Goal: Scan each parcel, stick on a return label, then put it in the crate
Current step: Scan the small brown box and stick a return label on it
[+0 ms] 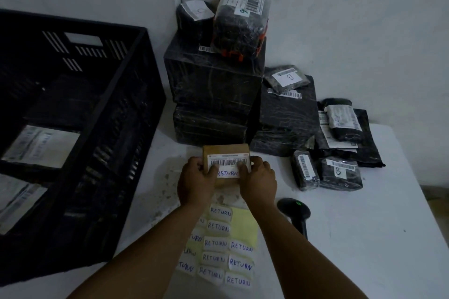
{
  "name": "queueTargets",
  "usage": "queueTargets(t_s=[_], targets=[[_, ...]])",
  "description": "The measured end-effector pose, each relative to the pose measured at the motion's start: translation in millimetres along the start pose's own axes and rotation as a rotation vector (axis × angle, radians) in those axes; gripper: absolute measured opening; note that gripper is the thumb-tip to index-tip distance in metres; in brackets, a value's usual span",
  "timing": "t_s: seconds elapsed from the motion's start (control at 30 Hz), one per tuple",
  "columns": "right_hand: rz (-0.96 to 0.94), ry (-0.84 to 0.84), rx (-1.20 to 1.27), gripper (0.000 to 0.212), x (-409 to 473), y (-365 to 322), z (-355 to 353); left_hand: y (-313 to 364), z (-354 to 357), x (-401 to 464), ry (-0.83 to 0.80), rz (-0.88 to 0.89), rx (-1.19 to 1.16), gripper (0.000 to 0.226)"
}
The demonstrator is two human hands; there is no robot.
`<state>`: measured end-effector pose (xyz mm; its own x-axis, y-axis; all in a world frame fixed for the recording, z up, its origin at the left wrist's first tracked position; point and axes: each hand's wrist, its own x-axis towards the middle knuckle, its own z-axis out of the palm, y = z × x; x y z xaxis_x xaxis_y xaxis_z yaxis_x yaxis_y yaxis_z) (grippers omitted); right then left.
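Black crate (136, 94) at left, labelled parcels inside. Mid-table, left hand (196, 178) and right hand (258, 178) grip the sides of a brown box parcel (226, 150), thumbs pressing a RETURN label (228, 173) onto it. Label sheet (244, 226) below; scanner (295, 213) right; wrapped parcels (289, 114) behind.

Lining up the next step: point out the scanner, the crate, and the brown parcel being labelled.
scanner (294, 211): head view, on its dark head.
crate (136, 94): head view, on its right-hand wall.
brown parcel (226, 149): head view, on its bare top above the barcode label.
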<state>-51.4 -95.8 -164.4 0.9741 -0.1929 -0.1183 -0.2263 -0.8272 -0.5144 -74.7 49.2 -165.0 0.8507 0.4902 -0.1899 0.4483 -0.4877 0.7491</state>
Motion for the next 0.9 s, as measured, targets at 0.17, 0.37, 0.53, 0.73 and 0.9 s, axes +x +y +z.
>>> queueTargets(t_s=[0.17,0.37,0.53,0.73,0.9], targets=[[-0.022,-0.033,-0.038,0.06,-8,3,0,-2,-4,-4,-0.078,0.021,0.004,0.037],[0.008,-0.071,0.183,0.065,-12,6,6,-5,-7,-4,-0.162,0.023,-0.097,0.038],[0.007,-0.079,0.254,0.047,-9,10,1,-10,-13,4,-0.211,0.006,-0.126,0.021],[0.038,-0.102,0.341,0.041,-21,16,-8,-9,-18,-3,-0.213,0.014,-0.184,0.02],[-0.04,-0.025,0.447,0.038,-42,11,-28,-1,-36,-17,-0.145,0.059,-0.26,0.02]])
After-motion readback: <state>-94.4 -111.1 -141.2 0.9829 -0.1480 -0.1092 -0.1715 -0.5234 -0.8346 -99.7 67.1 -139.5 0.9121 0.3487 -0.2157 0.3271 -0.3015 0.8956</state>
